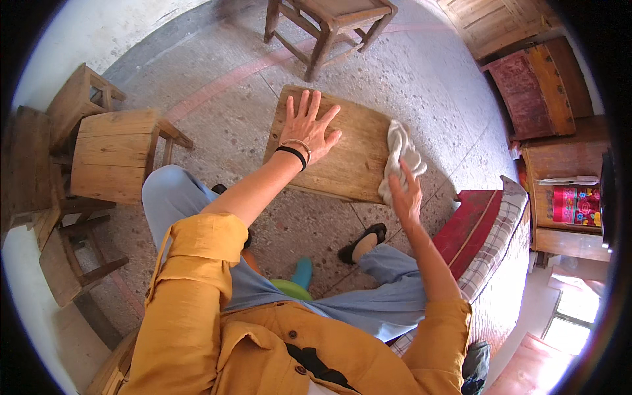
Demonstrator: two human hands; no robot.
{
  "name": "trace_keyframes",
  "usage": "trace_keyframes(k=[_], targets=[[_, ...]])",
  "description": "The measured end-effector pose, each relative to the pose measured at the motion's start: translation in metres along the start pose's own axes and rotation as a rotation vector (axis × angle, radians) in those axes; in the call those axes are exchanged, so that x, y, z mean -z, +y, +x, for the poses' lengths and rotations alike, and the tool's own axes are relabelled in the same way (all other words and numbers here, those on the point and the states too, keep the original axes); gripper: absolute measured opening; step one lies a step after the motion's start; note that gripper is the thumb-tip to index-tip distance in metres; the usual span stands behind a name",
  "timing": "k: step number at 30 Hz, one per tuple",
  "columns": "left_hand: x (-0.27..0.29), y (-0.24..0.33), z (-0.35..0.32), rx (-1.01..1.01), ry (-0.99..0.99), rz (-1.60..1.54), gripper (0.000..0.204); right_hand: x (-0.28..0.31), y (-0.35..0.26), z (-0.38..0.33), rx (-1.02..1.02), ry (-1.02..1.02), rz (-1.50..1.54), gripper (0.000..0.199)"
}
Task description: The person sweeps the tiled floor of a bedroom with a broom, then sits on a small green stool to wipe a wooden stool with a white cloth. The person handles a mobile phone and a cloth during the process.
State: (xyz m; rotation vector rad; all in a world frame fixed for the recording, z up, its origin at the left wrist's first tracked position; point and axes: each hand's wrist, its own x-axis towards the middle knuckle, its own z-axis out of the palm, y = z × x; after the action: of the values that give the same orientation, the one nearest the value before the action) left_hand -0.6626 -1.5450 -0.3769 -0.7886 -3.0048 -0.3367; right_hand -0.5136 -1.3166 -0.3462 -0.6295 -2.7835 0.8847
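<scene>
A low wooden stool [349, 141] with a worn, square top stands in front of my knees. My left hand [308, 131] lies flat on its far left part, fingers spread, with a bracelet and a black band at the wrist. At the stool's right edge my right hand [406, 194] holds a crumpled white cloth [400, 148]. The cloth runs along that edge, part on the top and part hanging over the side. Some of my right fingers are hidden against it.
Another wooden stool [332, 16] stands beyond. Several more wooden stools, one with a plank seat [113, 157], crowd the left wall. Close on my right is a bed or bench edge with checked cloth [490, 250]. Wooden cabinets [563, 161] line the right side. A teal object [302, 272] lies between my legs.
</scene>
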Motion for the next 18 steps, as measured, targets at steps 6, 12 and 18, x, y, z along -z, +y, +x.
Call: trace_keyframes(k=[6,12,18], targets=[[0.004,0.002,-0.002,0.005,-0.029,-0.015,0.056,-0.009,0.006,0.015,0.091,0.002,-0.054,0.049],[0.006,0.003,0.001,-0.014,-0.012,-0.04,0.057,-0.024,-0.022,0.118,-0.007,0.07,-0.194,0.048],[0.011,0.002,0.003,-0.005,-0.039,-0.042,0.056,-0.036,-0.02,0.102,0.221,0.083,-0.322,0.049]])
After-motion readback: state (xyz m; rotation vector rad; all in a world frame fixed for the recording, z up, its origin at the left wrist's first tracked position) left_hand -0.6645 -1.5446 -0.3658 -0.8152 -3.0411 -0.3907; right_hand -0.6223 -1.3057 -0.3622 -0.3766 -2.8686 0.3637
